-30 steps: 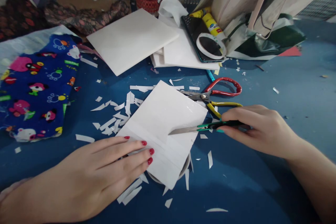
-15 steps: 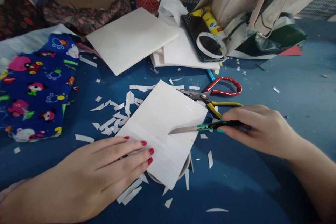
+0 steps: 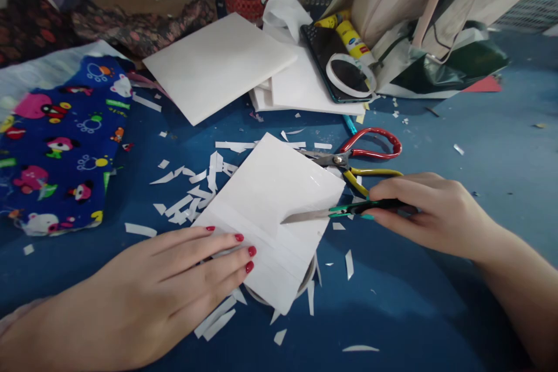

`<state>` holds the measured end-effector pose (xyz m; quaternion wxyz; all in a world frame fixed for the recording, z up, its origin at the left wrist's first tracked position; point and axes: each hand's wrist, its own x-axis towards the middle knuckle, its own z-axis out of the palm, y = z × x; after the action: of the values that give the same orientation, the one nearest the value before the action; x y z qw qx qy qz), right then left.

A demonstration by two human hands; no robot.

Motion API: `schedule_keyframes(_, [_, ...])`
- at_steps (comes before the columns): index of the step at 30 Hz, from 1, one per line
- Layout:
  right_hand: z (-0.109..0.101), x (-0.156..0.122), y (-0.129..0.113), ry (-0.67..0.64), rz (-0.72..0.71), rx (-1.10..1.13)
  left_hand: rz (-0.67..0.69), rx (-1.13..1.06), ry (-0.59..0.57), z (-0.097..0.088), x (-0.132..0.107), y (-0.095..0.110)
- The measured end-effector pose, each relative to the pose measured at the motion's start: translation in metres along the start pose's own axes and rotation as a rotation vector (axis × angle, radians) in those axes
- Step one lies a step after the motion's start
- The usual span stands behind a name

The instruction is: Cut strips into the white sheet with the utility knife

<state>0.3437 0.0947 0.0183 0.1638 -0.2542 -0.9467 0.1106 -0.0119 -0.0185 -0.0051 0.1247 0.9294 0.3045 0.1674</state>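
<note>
My left hand (image 3: 174, 285) lies flat with its fingers stretched over the lower left edge of a white card (image 3: 279, 186). The card sits at an angle on top of a round, pale-rimmed object (image 3: 312, 273), mostly hidden beneath it. In my right hand (image 3: 422, 215) are scissors (image 3: 349, 209) with black and green handles; their blades look closed, and the tip touches or nearly touches the middle of the card. Beyond the card's right corner lies another pair of scissors (image 3: 337, 160) with one red and one yellow handle.
Paper scraps (image 3: 187, 203) litter the blue table (image 3: 414, 308). White sheets (image 3: 222, 67) and a phone (image 3: 333, 64) with a white ring (image 3: 351, 75) on it lie behind. Patterned blue cloth (image 3: 65, 145) is at left, a glue tube (image 3: 353, 40) and bags (image 3: 440, 58) at back right.
The scissors in my right hand have shifted very slightly to the right. My left hand and the card stay in place.
</note>
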Motion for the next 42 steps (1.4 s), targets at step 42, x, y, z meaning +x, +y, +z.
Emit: schedule_keyframes(42, [0.0038, -0.0009, 0.0007, 0.023, 0.014, -0.018, 0.037, 0.035, 0.037, 0.0003, 0.0018, -0.0002])
